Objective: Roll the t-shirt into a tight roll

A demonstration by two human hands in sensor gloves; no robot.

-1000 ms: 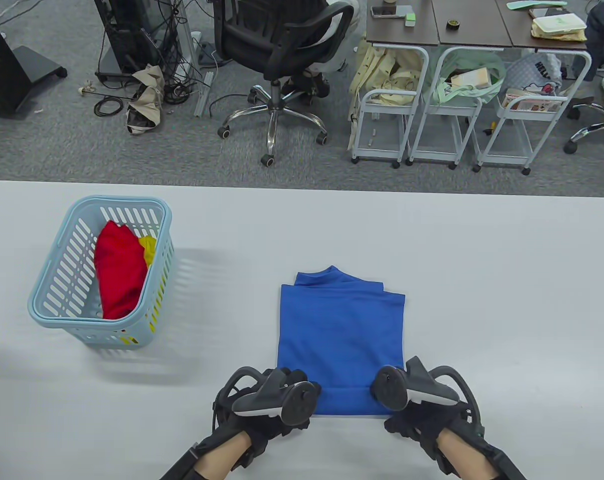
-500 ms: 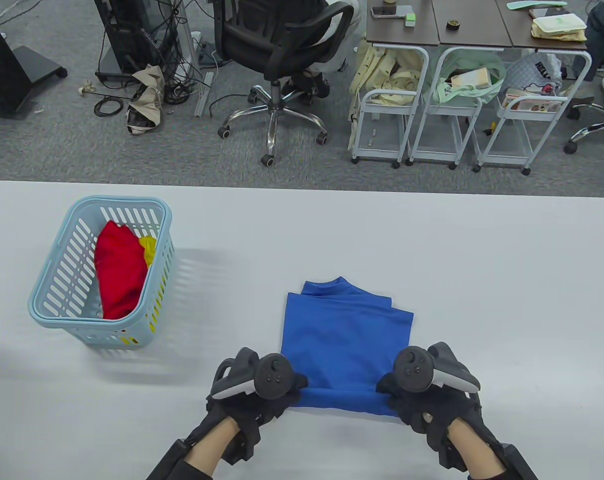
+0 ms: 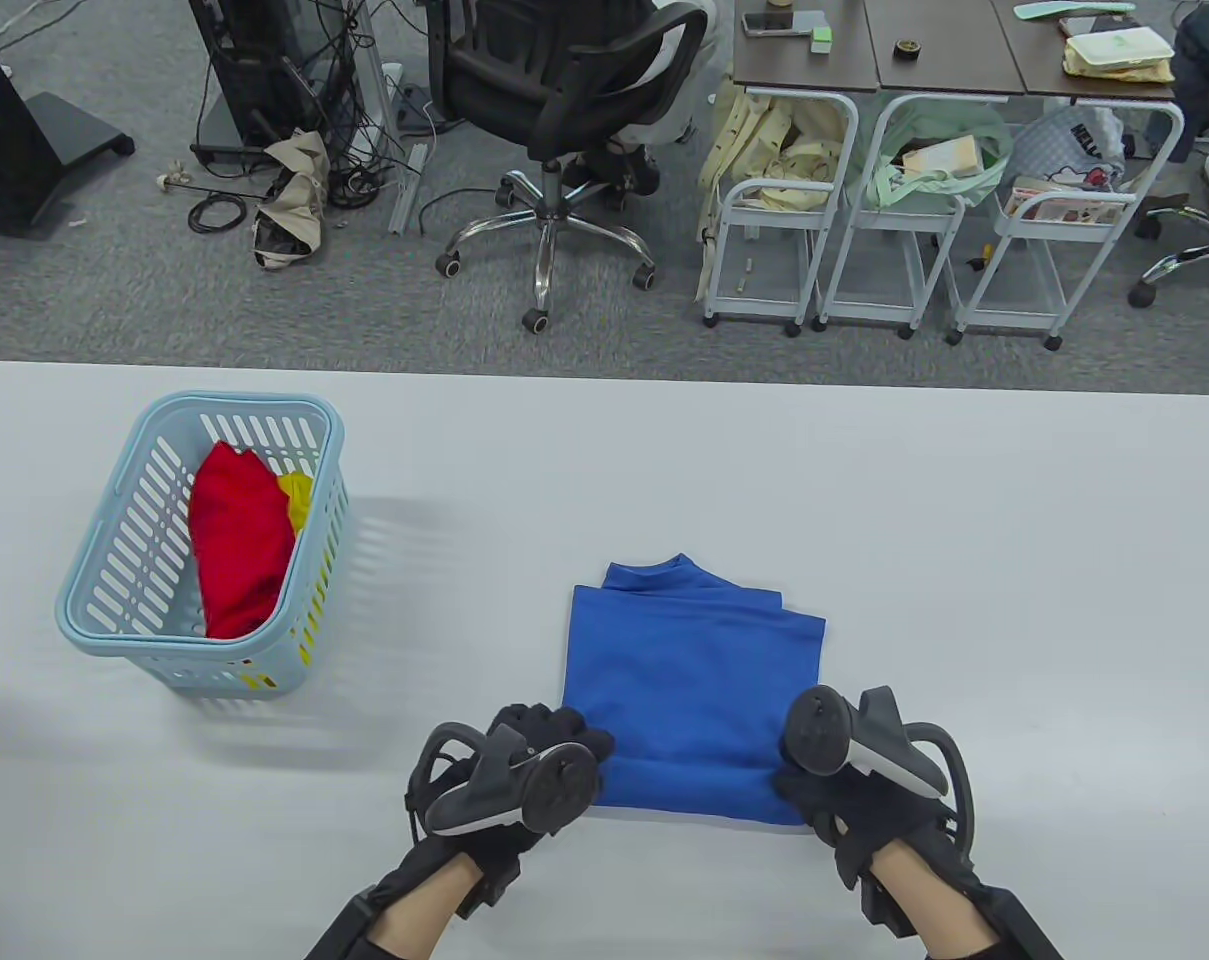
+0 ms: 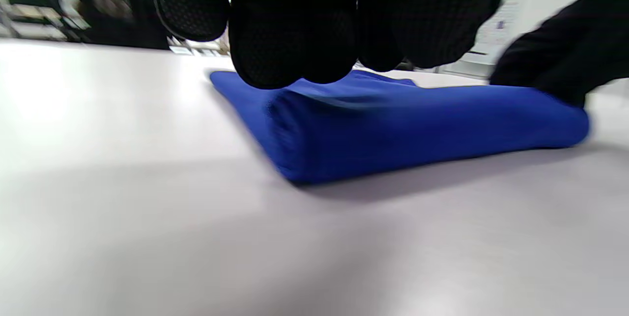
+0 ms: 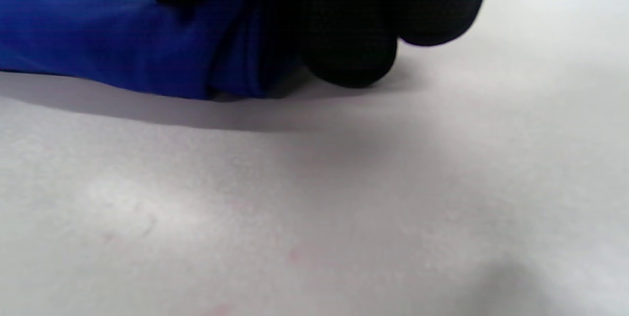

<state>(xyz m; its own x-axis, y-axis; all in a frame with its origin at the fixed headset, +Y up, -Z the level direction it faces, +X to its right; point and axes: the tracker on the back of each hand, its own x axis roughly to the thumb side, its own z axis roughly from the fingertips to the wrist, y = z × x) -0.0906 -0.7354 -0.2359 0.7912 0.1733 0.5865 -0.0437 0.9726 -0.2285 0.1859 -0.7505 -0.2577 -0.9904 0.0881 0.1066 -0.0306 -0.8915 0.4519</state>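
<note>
Tabletop [image 3: 864, 500] — hands curled over t-shirt [image 3: 694, 660].

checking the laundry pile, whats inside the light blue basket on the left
Inside the light blue basket lies a red garment, with a yellow cloth tucked against its right wall. Anything beneath the red garment is covered and cannot be seen.

Left hand [image 3: 524, 775] and right hand [image 3: 849, 775] side by side, palms down, fingers [image 4: 290, 36] curled.
</note>
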